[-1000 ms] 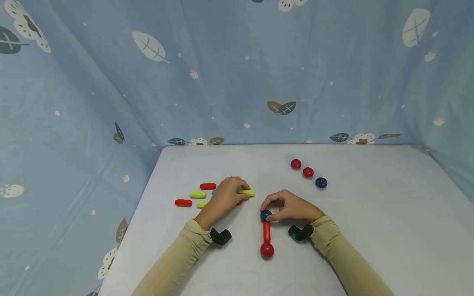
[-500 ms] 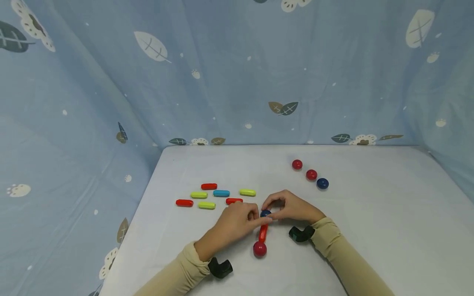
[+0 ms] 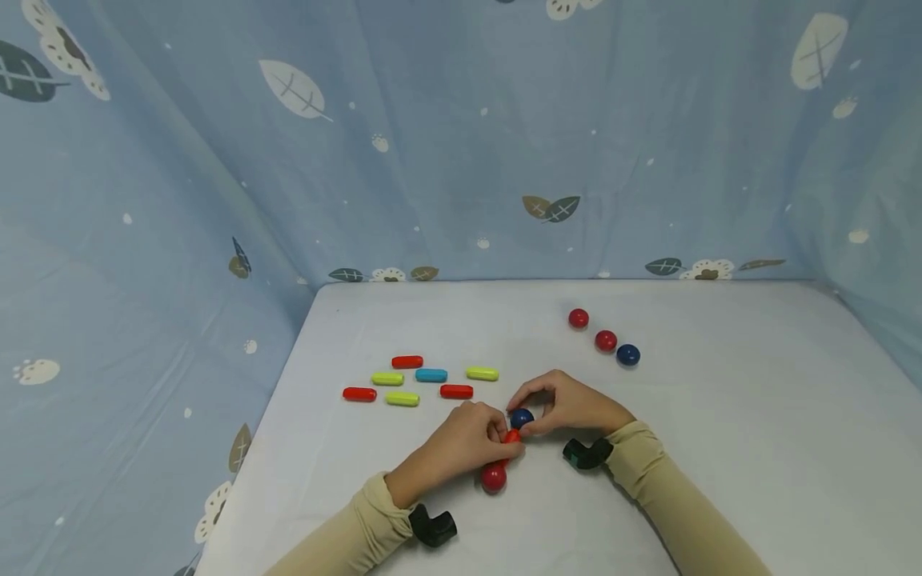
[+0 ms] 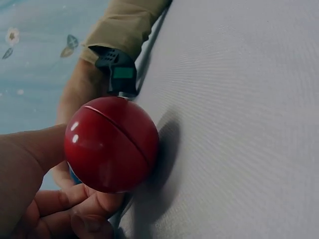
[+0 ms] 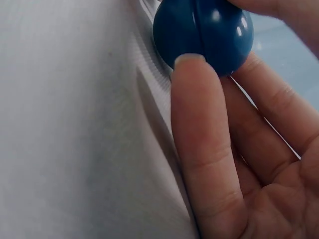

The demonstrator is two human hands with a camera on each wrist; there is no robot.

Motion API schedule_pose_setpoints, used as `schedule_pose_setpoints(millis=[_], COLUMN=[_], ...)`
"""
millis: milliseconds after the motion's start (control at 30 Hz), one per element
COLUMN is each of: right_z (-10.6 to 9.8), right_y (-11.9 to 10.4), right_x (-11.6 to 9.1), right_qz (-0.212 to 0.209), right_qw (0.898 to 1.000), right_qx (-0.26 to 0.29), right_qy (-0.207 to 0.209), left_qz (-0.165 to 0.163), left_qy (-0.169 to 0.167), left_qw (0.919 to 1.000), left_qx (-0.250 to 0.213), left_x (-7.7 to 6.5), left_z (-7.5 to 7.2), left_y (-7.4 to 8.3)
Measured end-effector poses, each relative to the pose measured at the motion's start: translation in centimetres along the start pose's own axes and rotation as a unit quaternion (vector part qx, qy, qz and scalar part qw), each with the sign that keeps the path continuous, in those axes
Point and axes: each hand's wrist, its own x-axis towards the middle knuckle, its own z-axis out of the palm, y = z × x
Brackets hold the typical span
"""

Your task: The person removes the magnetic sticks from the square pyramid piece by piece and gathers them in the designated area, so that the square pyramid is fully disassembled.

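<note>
My left hand (image 3: 464,438) pinches a short red stick (image 3: 512,437) between thumb and fingers. At the stick's near end sits a red ball (image 3: 493,478), which in the left wrist view hides most of the grip; a seam line runs round this ball (image 4: 112,144). My right hand (image 3: 572,402) holds a dark blue ball (image 3: 522,418) between thumb and fingertips at the stick's far end. Close up in the right wrist view, the thumb tip presses the blue ball's (image 5: 204,32) side. The red stick's far tip lies right by the blue ball.
Left of the hands lie loose sticks: red (image 3: 457,391), yellow-green (image 3: 482,374), blue (image 3: 430,375) and several others. Toward the back right are two red balls (image 3: 606,341) and a blue ball (image 3: 628,355). A patterned blue curtain (image 3: 446,144) encloses the white table (image 3: 720,416).
My left hand left the yellow-green stick, came toward the right hand, and now pinches the red stick. The red ball end has swung left. My right hand stays on the blue ball.
</note>
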Motion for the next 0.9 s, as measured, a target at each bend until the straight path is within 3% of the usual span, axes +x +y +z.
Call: schedule_pose_setpoints(millis=[233, 533, 733, 900], right_z=[-0.1, -0.5, -2.6, -5.2], right_y=[0.0, -0.2, 0.2, -0.7], right_x=[-0.1, -0.3, -1.6, -3.1], right_qz=[0.004, 0.020, 0.038, 0.055], right_qw=[0.999, 0.997, 0.983, 0.971], right_qx=[-0.024, -0.055, -0.118, -0.097], right_qy=[0.021, 0.049, 0.136, 0.212], left_qz=[-0.004, -0.008, -0.015, -0.025], left_qy=[-0.018, -0.017, -0.031, -0.023], left_qw=[0.9998, 0.9997, 0.9993, 0.9988], left_qx=[-0.007, -0.014, -0.017, -0.035], left_x=[0.0, 0.3, 0.3, 0.2], left_z=[-0.4, -0.6, -0.6, -0.7], left_y=[0.2, 0.0, -0.4, -0.7])
